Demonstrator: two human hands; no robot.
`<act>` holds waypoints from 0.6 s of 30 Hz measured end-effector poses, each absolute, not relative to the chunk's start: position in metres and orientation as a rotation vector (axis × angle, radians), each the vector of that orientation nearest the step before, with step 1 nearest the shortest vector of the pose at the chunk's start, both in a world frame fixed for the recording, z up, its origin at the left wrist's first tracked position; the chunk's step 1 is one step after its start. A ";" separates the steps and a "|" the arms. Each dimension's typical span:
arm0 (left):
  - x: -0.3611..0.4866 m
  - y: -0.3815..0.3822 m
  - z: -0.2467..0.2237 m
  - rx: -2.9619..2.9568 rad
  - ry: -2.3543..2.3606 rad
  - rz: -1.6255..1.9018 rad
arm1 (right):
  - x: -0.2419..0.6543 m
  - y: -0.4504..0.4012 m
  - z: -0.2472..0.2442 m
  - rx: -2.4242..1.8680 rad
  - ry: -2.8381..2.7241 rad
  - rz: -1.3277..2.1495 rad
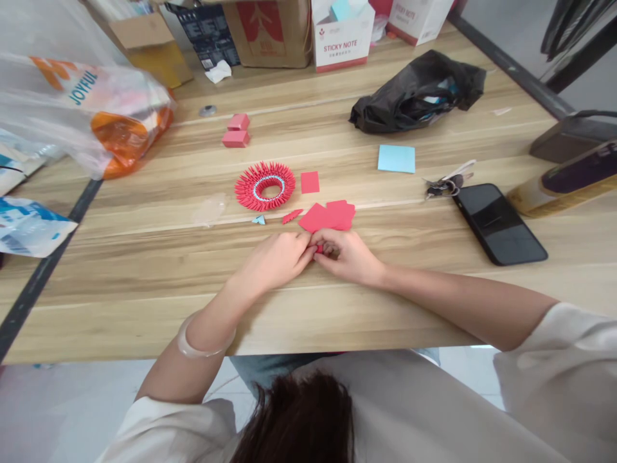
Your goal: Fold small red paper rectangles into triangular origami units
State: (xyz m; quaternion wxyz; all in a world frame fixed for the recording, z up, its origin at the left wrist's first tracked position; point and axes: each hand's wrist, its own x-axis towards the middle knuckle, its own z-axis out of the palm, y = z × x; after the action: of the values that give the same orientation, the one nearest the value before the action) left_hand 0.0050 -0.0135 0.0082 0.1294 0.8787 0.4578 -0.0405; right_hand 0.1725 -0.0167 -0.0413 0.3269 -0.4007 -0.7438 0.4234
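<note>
My left hand (284,257) and my right hand (349,257) meet near the table's front, fingers closed around a small red paper piece (319,249), mostly hidden between the fingertips. Just beyond them lie several loose red paper sheets (332,215), with a single red square (310,182) behind. A ring of folded red paper pieces with a light blue inner band (265,186) rests to the left of that square. Between ring and hands are a small stack of folded red pieces (292,216) and a small blue folded piece (259,220).
Two pink-red blocks (236,138) sit behind the ring. To the right are a blue pad (396,159), keys (443,187), a phone (500,225) and a black bag (417,93). A plastic bag (130,128) is left; boxes (343,38) line the back.
</note>
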 end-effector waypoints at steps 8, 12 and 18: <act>0.005 -0.014 0.010 2.550 1.322 -0.114 | 0.172 -0.017 -0.042 -1.080 -1.970 1.063; 0.005 -0.014 0.009 2.566 1.328 -0.109 | 0.173 -0.016 -0.043 -1.033 -1.944 1.129; 0.005 -0.014 0.010 2.589 1.323 -0.115 | 0.173 -0.015 -0.043 -0.999 -1.925 1.170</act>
State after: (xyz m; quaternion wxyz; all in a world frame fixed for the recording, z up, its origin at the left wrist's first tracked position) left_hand 0.0051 -0.0140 0.0096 0.1155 0.8838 0.4516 -0.0393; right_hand 0.1733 -0.0149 -0.0429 0.3323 -0.3823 -0.7368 0.4479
